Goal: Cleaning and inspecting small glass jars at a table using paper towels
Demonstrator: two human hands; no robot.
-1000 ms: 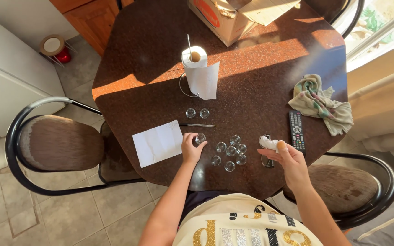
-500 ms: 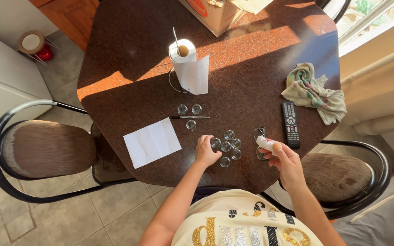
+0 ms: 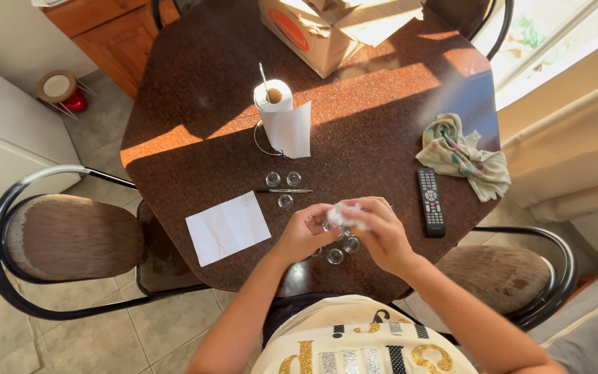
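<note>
Over glasses point(image 3: 335, 255), hands now joined, seemingly wiping

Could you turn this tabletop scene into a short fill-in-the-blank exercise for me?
1. The left hand and right hand meet over a cluster of small glass ____.
2. The paper towel roll stands ____ on its holder.
3. The black remote control lies beside a crumpled ____.
4. A sheet of white paper lies on the person's ____ side of the hands.

Missing words: jars; upright; cloth; left
</note>
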